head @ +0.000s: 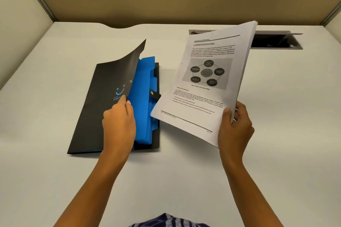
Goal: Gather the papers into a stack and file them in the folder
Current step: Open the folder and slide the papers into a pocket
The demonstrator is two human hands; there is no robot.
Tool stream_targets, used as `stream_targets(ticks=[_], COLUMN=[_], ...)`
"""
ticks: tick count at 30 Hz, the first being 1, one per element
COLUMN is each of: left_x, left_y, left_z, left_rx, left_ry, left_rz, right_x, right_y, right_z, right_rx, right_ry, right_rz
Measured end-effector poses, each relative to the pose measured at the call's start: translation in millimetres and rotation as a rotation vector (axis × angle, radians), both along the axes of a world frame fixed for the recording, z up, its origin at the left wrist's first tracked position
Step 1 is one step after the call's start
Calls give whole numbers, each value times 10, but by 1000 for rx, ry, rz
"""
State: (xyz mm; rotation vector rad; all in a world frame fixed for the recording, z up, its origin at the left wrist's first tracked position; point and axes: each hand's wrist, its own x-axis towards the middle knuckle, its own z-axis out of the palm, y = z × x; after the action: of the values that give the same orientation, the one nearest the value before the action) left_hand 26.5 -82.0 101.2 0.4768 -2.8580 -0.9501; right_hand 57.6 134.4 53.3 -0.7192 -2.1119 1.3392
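A black folder (96, 108) with blue tabbed dividers (144, 86) inside lies on the white desk, left of centre. My left hand (119, 121) pinches the right edge of its front cover and holds that cover lifted, so the dividers show. A stack of printed papers (208, 79), top page with text and a round diagram, is held tilted above the desk to the right of the folder. My right hand (235, 125) grips the stack at its lower right corner, thumb on top. The stack's lower left corner overlaps the folder's right edge and its snap strap (155, 94).
The white desk (184, 171) is bounded by tan partition walls at the back and sides. A rectangular cable opening with a raised flap (275, 39) sits at the back right, partly behind the papers. Dark patterned clothing shows at the bottom edge.
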Motion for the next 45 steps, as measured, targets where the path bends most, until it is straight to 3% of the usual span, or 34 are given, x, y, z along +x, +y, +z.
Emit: stream_targets(ticks=[15, 30, 45], left_x=[-3, -21, -30], left_y=[45, 31, 18], left_z=[-31, -76, -60], left_rx=[-5, 7, 21], left_ry=[-7, 9, 47], left_rz=[17, 20, 36], right_x=[54, -4, 80], right_y=[-249, -156, -323], right_z=[-3, 30, 16], right_rx=[-71, -43, -82], right_ry=[-25, 72, 24], right_rz=[114, -97, 14])
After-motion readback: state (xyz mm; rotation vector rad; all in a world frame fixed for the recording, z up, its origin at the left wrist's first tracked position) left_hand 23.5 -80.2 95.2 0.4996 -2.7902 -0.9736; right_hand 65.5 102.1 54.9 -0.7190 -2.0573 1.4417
